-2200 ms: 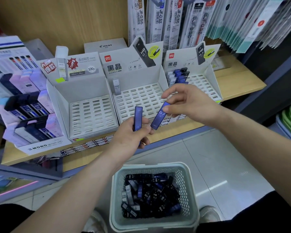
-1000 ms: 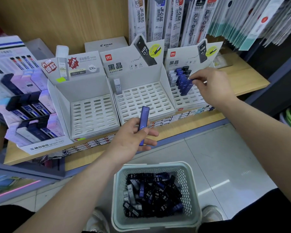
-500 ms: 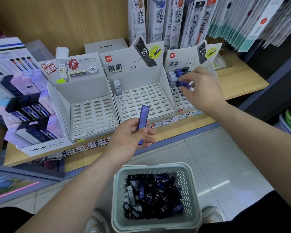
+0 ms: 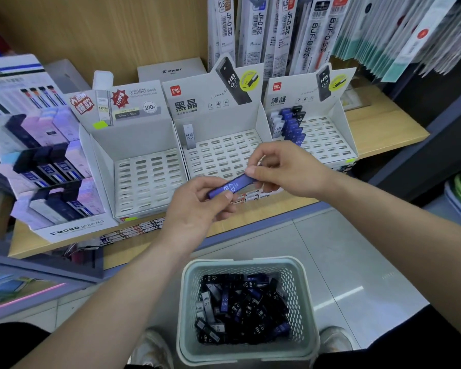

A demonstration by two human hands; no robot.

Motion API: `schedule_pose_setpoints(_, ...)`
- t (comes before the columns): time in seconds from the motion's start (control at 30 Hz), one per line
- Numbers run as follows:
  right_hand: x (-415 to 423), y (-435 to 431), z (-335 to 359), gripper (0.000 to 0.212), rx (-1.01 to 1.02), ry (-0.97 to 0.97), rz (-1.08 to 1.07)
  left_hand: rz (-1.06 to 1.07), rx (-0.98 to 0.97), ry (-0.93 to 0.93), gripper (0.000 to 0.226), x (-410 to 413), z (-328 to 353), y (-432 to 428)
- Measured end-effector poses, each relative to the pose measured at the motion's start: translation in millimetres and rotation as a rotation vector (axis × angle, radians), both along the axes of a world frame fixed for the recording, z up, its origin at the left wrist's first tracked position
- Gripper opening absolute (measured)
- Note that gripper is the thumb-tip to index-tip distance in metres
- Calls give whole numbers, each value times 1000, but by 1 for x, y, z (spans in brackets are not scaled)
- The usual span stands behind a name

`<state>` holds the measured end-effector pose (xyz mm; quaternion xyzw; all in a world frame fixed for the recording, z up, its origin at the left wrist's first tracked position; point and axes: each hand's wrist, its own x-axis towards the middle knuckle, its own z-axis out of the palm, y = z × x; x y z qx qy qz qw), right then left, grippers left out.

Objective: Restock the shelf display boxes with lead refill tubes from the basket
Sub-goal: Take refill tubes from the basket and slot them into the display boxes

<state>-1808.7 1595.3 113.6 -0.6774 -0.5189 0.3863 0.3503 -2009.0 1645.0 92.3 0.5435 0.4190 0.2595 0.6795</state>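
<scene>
The head camera looks down at a wooden shelf [image 4: 383,129] in a shop and at two bare arms.

Both hands hold one blue tube [image 4: 232,185] with "HB 0.7" on it. The left hand [image 4: 194,206] pinches the lower left end, with its fingers [image 4: 222,198] clamped on the tube. The right hand [image 4: 290,171] pinches the upper right end, and its fingers [image 4: 253,171] are clamped on the tube too. The tube lies tilted in the air, in front of the middle box [image 4: 224,153] and above the shelf's front edge.

Three white boxes with slots stand side by side on the shelf. The left box [image 4: 149,177] shows only bare slots. In the middle box one grey tube [image 4: 189,136] stands upright in the back left corner. In the right box [image 4: 341,121] a row of tubes [image 4: 290,126], blue, black and white, stands along the left side.

Down on the floor [image 4: 343,262], between two shoes, sits a pale green basket [image 4: 186,302]. In it lies a heap of tubes [image 4: 240,307], mostly black with some blue and grey, all jumbled.

At the far left of the shelf stands a Mono box [image 4: 64,230] with purple, blue and dark packs. A grey Pilot box [image 4: 171,71] stands behind the white boxes. Long refill packs [image 4: 264,27] hang above.
</scene>
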Motion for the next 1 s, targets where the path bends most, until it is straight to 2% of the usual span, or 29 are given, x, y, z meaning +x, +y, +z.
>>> schedule_pose_setpoints(0.17,-3,-6,-6,11,-158,47,160,82,66,7,11,-1,2,5)
schedule_pose_setpoints(0.33,-18,-4,-9,15,-141,23,234,87,75,43,6,-1,2,5)
schedule_pose_setpoints(0.47,-18,-2,-7,5,-26,27,140,59,92,51,8,-3,2,6)
schedule_pose_setpoints(0.57,-19,2,-3,12,60,107,30,31,151,82,13,-3,1,5)
schedule_pose_setpoints(0.63,-22,3,-2,16,101,134,31,15,174,96,16,-2,0,4)
schedule_pose_setpoints(0.83,-28,4,-2,11,191,35,-8,-13,280,135,14,1,1,5)
schedule_pose_setpoints(1.0,-17,4,7,11,257,37,-124,-35,422,225,17,3,4,12)
